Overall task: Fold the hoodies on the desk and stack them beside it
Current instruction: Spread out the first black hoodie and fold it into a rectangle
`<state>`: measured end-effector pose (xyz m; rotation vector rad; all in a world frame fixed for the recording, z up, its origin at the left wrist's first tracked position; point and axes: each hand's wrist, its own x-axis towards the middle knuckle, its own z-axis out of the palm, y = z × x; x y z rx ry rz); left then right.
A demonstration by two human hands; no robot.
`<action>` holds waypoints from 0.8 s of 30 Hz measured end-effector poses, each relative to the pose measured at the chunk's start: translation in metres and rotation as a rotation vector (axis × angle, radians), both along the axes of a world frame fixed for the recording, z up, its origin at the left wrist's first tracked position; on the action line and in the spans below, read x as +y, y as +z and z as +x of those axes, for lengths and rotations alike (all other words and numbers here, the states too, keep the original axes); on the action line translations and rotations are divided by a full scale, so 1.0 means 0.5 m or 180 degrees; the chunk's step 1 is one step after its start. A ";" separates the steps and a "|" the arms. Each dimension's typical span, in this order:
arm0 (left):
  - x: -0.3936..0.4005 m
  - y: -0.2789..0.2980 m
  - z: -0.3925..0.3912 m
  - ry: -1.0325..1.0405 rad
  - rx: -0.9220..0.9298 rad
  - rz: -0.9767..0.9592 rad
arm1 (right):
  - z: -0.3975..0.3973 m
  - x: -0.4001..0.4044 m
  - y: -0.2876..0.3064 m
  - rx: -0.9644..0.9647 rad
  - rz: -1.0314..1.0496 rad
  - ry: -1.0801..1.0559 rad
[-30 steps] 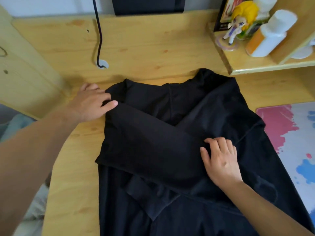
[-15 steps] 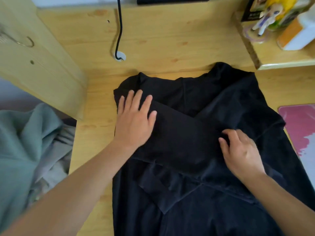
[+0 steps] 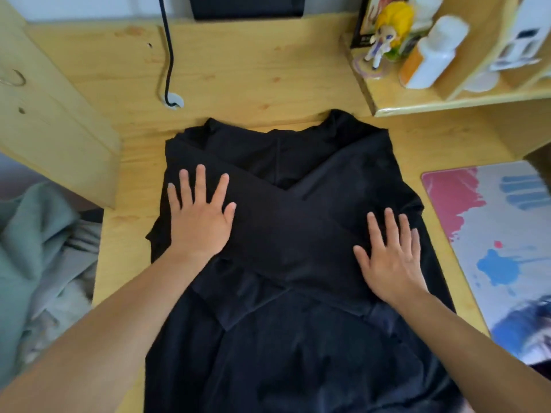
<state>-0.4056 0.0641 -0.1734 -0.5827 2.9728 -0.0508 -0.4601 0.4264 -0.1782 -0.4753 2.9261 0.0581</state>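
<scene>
A black hoodie (image 3: 286, 228) lies flat on the wooden desk (image 3: 238, 70), its two sleeves folded across the chest in an X. My left hand (image 3: 199, 216) lies flat with spread fingers on the hoodie's left side, pressing the sleeve down. On the right side my right hand (image 3: 390, 257) rests flat, fingers straight, on the other sleeve. The hoodie's lower part runs toward me and out of view at the bottom.
Green and grey clothes (image 3: 35, 257) lie in a heap left of the desk. A black cable (image 3: 168, 55) runs into a desk hole. A shelf (image 3: 447, 99) at the back right holds a figurine (image 3: 384, 34) and white bottles. A colourful mat (image 3: 492, 234) covers the desk's right side.
My left hand moved from the hoodie's left edge onto the folded sleeve and lies flat. My right hand uncurled from the sleeve fabric, shifted right and spread flat.
</scene>
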 end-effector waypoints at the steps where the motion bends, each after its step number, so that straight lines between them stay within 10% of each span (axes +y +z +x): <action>1: 0.049 0.011 0.040 -0.0128 0.0203 0.0099 | 0.008 0.001 0.006 0.0104 -0.0039 -0.0014; 11: 0.242 -0.025 0.333 0.0003 0.0001 0.0382 | 0.054 0.082 -0.012 -0.0259 0.0060 0.0191; 18: 0.240 0.036 0.305 -0.1250 0.0849 -0.0386 | 0.055 0.089 -0.020 -0.0184 -0.0146 0.0241; 24: 0.345 0.009 0.438 0.0158 0.0104 -0.0105 | 0.032 0.117 -0.010 -0.0554 -0.0440 0.0399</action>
